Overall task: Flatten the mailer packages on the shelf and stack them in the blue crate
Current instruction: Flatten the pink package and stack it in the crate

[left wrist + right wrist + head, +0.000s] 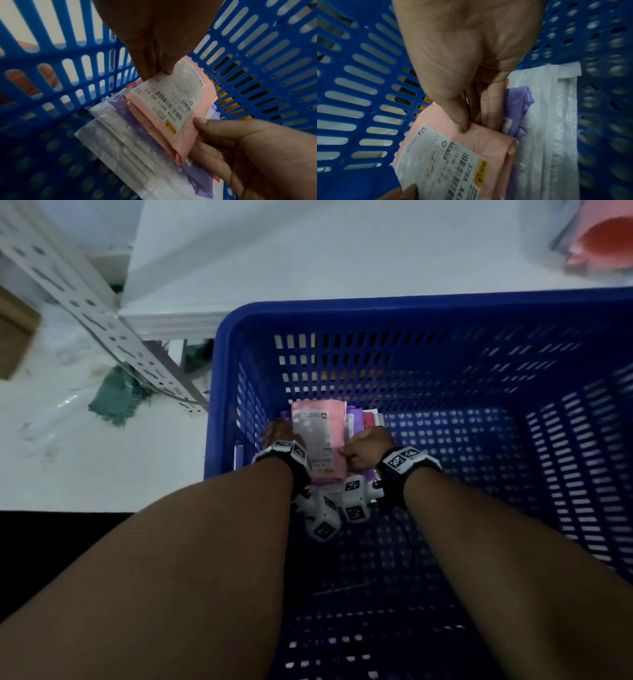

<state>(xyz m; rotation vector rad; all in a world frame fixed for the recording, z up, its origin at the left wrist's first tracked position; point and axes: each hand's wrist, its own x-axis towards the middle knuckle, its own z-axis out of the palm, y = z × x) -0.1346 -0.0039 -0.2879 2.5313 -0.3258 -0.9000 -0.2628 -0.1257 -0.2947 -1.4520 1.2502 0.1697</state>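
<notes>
Head: shows left hand (276,436) and right hand (364,448) low in the blue crate (376,306), far-left corner, on a flattish pink mailer (318,436). Left wrist: adds left fingertips (149,73) pinching its labelled end, with a purple mailer (200,182) and white bubble mailers (120,148) beneath. Right wrist: reveals right thumb (462,121) on top, fingers (493,108) curled under.

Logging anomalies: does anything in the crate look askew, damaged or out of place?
Nothing damaged. In the blue plastic crate, the pink plastic mailer, pinched by the left hand and right hand, sits offset over the purple mailer and white bubble mailers: fanned, not squared.
</notes>
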